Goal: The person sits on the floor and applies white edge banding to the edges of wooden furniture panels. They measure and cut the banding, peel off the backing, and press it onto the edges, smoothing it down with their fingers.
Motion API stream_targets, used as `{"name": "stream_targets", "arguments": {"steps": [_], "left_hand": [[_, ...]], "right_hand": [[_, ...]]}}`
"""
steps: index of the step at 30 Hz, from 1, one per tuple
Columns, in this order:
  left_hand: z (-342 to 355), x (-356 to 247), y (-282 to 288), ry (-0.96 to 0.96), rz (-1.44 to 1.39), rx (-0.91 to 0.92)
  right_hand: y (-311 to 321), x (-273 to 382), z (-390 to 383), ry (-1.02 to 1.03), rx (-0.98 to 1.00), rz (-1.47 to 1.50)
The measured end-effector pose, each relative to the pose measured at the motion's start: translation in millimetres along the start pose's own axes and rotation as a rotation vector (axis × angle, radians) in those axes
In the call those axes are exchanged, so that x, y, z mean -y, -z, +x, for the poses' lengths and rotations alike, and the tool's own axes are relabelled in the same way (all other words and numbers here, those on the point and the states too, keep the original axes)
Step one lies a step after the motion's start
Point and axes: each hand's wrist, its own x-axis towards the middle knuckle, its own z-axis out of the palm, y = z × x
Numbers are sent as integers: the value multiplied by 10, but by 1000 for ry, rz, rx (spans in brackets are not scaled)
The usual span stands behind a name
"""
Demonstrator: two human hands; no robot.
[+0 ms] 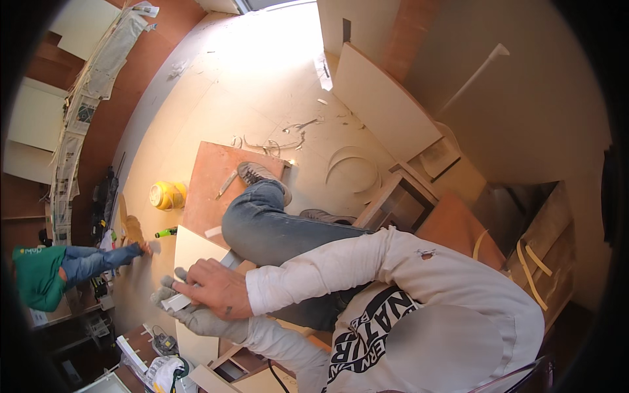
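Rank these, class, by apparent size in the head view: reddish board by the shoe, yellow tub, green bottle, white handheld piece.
1. Reddish board
2. Yellow tub
Unranked, both smaller: green bottle and white piece. The piece is partly covered and seems nearer the camera, so their order is unsure.

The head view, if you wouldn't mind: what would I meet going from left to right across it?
A co-worker's green top → that co-worker's blue jeans → the camera wearer's bare right hand → a curved strip on the floor → a reddish-brown board.
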Motion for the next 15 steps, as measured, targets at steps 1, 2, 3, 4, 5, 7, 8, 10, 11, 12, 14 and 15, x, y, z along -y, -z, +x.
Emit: {"name": "stream_targets", "arguments": {"steps": [1,2,3,4,5,7,8,10,11,12,14,15], "left_hand": [[86,20,445,113,-94,59],[146,-3,903,228,-177,109],[159,7,544,175,-148,133],[72,165,132,115,-121,143],[-12,202,-209,45,-82,143],[-83,239,-605,-7,-76,95],[-83,175,-546,36,-169,45],[-91,172,-471,47,-272,92],[-110,186,-390,5,-263,191],[-75,221,-304,1,-240,210],[-32,204,-146,-6,-171,243],[-1,229,-118,-19,-180,273]], "right_hand": [[0,-6,-16,-3,-36,-26],[-72,-5,-41,7,-54,-28],[-84,-49,63,33,-96,-29],[-22,-122,111,16,-130,-81],[56,-164,155,10,-148,-104],[168,-153,208,-71,-104,-53],[205,-110,187,-80,-71,-19],[249,-29,232,-68,1,-1],[268,-6,208,-50,38,-1],[274,-25,220,-28,61,-16],[233,2,215,-38,72,-18],[241,-8,211,-44,67,-30]]}}
